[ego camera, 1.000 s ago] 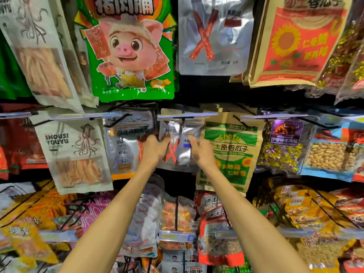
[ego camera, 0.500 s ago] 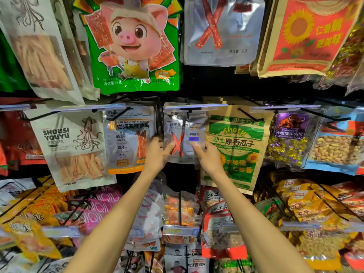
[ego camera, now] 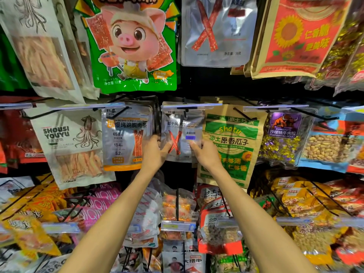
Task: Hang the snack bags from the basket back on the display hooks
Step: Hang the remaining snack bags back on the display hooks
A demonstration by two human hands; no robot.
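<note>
Both hands are staying on the silver snack bag point(ego camera: 182, 134), which is hanging a little higher than 1 second ago on the display hook point(ego camera: 185, 112). Left hand point(ego camera: 154, 154) and right hand point(ego camera: 204, 154) are pinching its lower edges, beside the green seed bag point(ego camera: 232, 138).

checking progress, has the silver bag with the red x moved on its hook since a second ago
Cannot tell: the camera shifts. The silver bag keeps its place beside the green seed bag, under the price strip, both hands gripping it.
</note>
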